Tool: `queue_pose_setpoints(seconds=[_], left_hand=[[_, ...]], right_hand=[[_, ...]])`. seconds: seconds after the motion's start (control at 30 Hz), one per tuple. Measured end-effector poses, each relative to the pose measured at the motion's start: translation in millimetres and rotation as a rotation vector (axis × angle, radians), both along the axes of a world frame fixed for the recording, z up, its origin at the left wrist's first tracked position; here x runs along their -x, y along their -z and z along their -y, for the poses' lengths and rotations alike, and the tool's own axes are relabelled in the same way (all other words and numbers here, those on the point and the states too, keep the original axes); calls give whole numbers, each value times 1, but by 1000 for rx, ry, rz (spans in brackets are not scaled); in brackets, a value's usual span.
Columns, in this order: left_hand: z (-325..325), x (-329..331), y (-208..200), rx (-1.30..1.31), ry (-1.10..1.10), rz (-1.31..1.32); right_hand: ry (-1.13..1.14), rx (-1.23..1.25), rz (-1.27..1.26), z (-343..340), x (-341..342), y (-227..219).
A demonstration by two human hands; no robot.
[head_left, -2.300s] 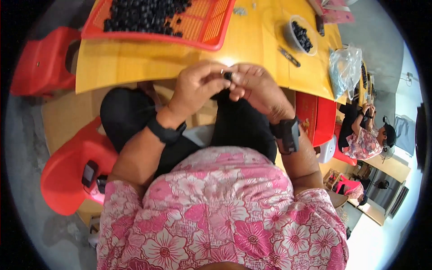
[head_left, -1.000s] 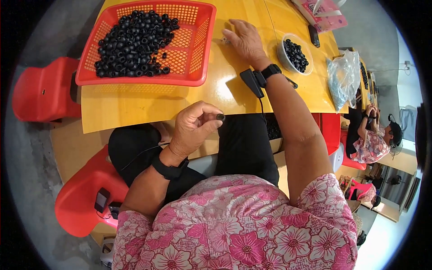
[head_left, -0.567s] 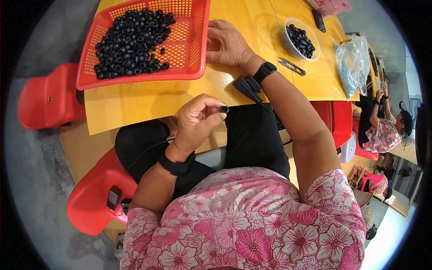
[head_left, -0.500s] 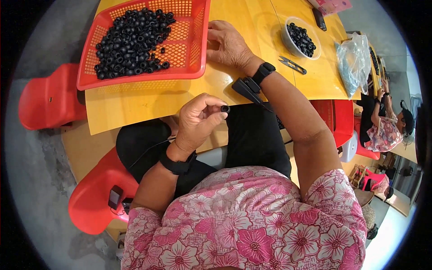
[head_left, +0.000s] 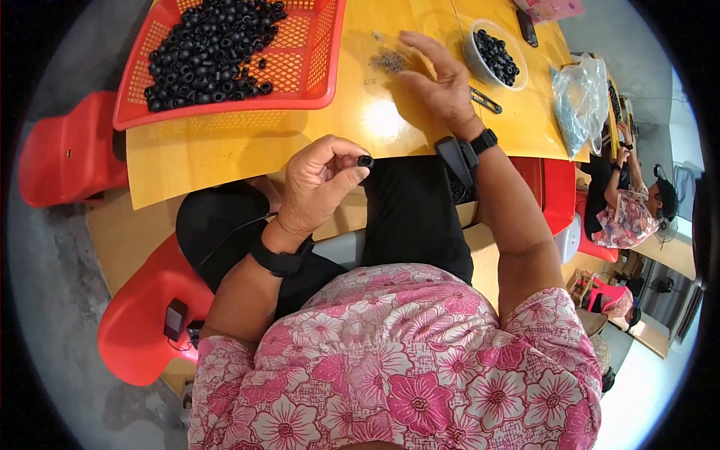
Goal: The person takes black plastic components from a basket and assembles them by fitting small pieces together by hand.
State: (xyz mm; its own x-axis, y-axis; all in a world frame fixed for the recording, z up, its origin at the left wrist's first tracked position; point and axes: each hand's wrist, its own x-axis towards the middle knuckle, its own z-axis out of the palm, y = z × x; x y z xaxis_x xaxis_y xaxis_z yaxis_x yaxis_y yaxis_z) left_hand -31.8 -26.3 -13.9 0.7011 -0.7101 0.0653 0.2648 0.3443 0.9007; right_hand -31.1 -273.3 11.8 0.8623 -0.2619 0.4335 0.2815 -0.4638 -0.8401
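"What's largest?"
"The yellow table, at 12 o'clock. On it, at 11 o'clock, sits a red basket of black pieces."
"And the 2 hands?"
"The right hand, at 1 o'clock, is over the table, thumb and fingers apart, near a clear tub. The left hand, at 11 o'clock, clamps thumb and forefinger."
"Smaller things?"
"A heap of bits at 12 o'clock, beside the right thumb; then the black ring in the left fingertips, by the table's near edge."
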Motion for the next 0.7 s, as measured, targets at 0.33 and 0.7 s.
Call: queue_pose_setpoints(seconds=[0.33,0.7], left_hand=[[1,-1,-4,-49,-11,46],[5,-1,-7,-55,-1,27]], right_hand=[[115,400,-144,-29,34,-1],[29,675,-120,-35,30,9]])
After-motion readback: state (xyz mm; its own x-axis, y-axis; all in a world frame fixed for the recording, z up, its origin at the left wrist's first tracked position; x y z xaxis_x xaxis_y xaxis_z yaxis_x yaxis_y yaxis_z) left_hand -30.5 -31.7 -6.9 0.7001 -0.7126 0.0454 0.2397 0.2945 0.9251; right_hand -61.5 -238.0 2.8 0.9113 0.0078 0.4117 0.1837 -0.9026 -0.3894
